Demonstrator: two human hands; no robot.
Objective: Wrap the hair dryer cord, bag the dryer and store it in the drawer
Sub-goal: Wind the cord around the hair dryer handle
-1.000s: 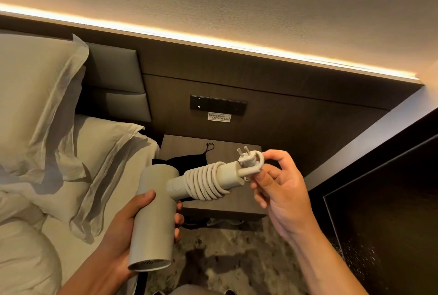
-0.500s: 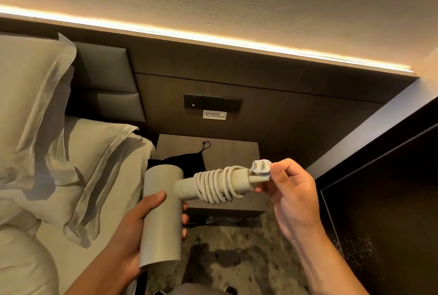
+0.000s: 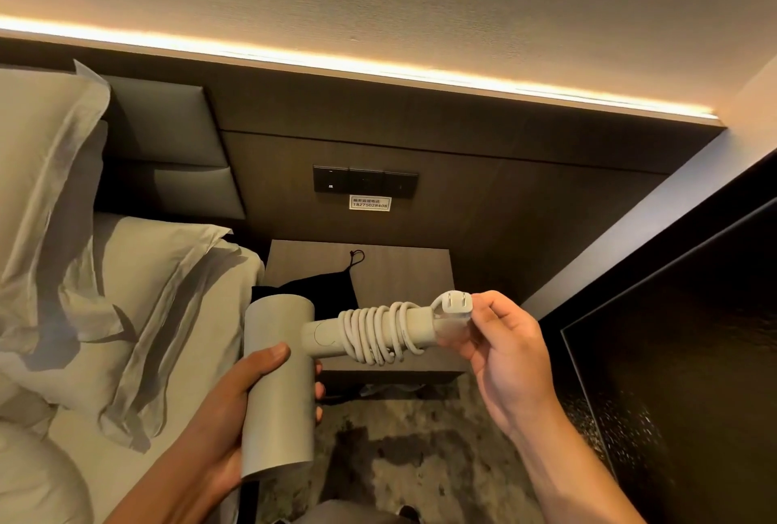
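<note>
Holding: the pale beige, matte plastic hair dryer [image 3: 279, 389] is off any surface, in mid-air over the floor, at about 6 o'clock from the bedside surface.
Barrel: a smooth cylinder standing roughly upright; the left hand [image 3: 235, 410] is wrapped round it, thumb across the front, fingertips showing at its 3 o'clock edge.
Handle: juts out towards 3 o'clock from the barrel, nearly level.
Cord: the off-white rubbery cord [image 3: 378, 334] is coiled in many turns round the handle; one turn sags loose at the underside.
Plug: the white two-pin plug [image 3: 456, 304] sits at the handle's far end, pinched between thumb and fingers of the right hand [image 3: 500, 351].
Handling, judged: dryer looks stiff, hard and fairly light; the matte shell should not slip much. The cord is springy, so the coil would likely loosen if the plug end is released untucked.
Where to hold, judged: barrel for carrying; pinch the plug body, not the pins, while securing the end.
Bag: a black soft drawstring pouch [image 3: 319, 292] lies on the brown wooden bedside surface [image 3: 403, 271] at 12 o'clock from the dryer, partly hidden behind the barrel.
Drawer: I cannot tell where its front is.
Surroundings: white pillows [image 3: 138, 283] on the bed at 9 o'clock; dark switch panel [image 3: 365, 182] on the wall at 12 o'clock.
</note>
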